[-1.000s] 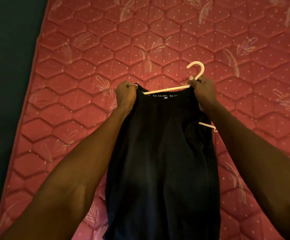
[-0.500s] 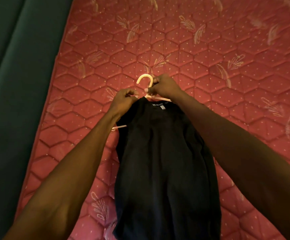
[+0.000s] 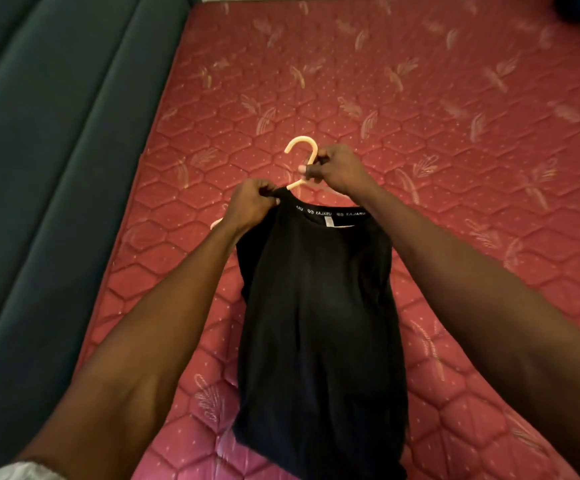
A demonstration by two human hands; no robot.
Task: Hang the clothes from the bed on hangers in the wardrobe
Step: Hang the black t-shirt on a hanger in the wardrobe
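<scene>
**Black shirt held up on a hanger above the bed**

A black shirt (image 3: pixel 319 306) hangs over the red quilted mattress of the bed (image 3: pixel 454 116), its collar threaded on a pale hanger (image 3: pixel 302 157). The right hand (image 3: pixel 337 169) has its grip closed round the hanger's neck just below the hook, above the collar. The left hand (image 3: pixel 252 204) pinches the shirt's shoulder at the collar's left end, fingers curled tight on the cloth. A hanger tip pokes out below the left hand. A dark padded bed frame (image 3: pixel 56 168) borders the mattress on the left.
</scene>
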